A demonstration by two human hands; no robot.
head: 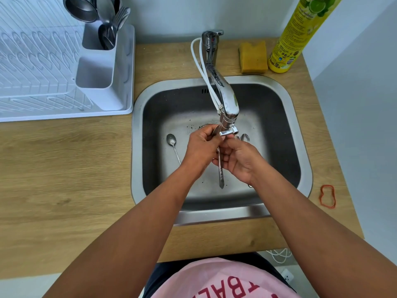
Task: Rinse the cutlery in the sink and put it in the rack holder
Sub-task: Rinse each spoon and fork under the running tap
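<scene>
Both hands meet under the tap spout (228,125) over the steel sink (298,134). My left hand (202,147) and my right hand (238,160) grip one metal utensil (220,175); its handle hangs down between them and its head is hidden by my fingers. A spoon (171,140) lies on the sink floor to the left. Another spoon's bowl (245,137) peeks out behind my right hand. The white cutlery holder (96,80) on the rack has several washed pieces (109,24) standing in its far compartment.
A white dish rack (38,67) sits on the wooden counter at the left. Behind the sink stand a yellow sponge (253,58) and a yellow detergent bottle (298,33). A red rubber band (327,195) lies at the right counter edge.
</scene>
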